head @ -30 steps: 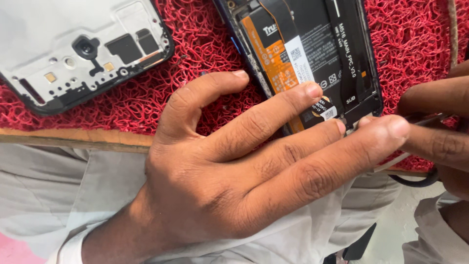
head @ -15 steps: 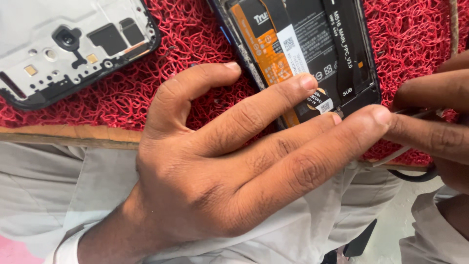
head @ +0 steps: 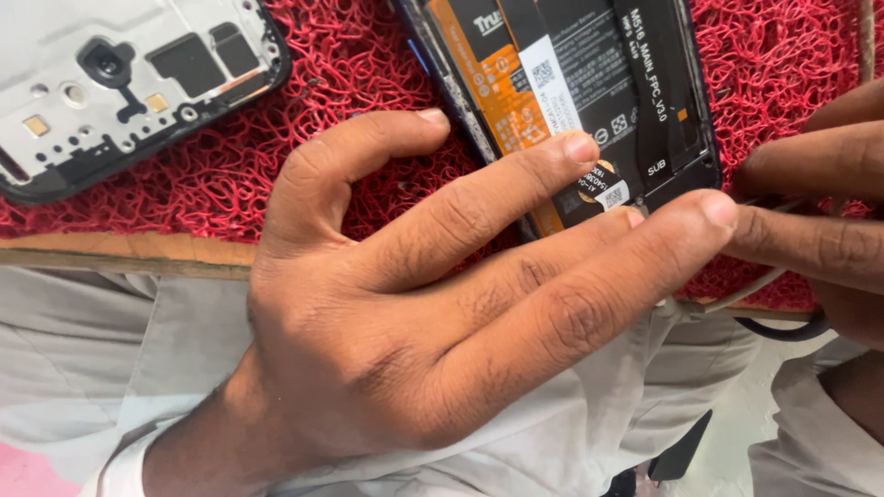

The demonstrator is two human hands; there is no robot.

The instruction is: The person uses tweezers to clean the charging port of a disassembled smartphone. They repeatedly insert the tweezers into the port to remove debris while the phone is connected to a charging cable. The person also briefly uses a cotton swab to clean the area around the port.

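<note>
- I see my left hand [head: 414,304] lying over the lower edge of the opened phone [head: 571,92], which rests on the red mat [head: 368,184] with its back cover removed.
- The fingers [head: 516,184] of this hand are stretched out, not clenched. The forefinger tip presses on the phone near the orange battery [head: 502,101], just beside a small black label [head: 599,189].
- The middle finger tip touches the bottom corner of the phone, and the thumb rests on the mat, just beside the left edge of the phone. So the hand steadies the phone but does not wrap around it.
- My right hand [head: 820,221] comes in from the right side, and its fingertips meet the tip of the left middle finger at the bottom corner of the phone.
- The fingers of the right hand are pinched together on a thin metal tool [head: 764,281]. Only a small part of the tool shows below these fingers, so I cannot tell which kind it is.
- A black flat ribbon cable [head: 654,83] runs down the phone, above the tip of the left middle finger.
- The grey back cover [head: 120,83], with camera holes, lies on the mat well apart from the thumb, to the upper left.
- A wooden table edge [head: 120,253] runs below the mat, behind the left knuckles.
</note>
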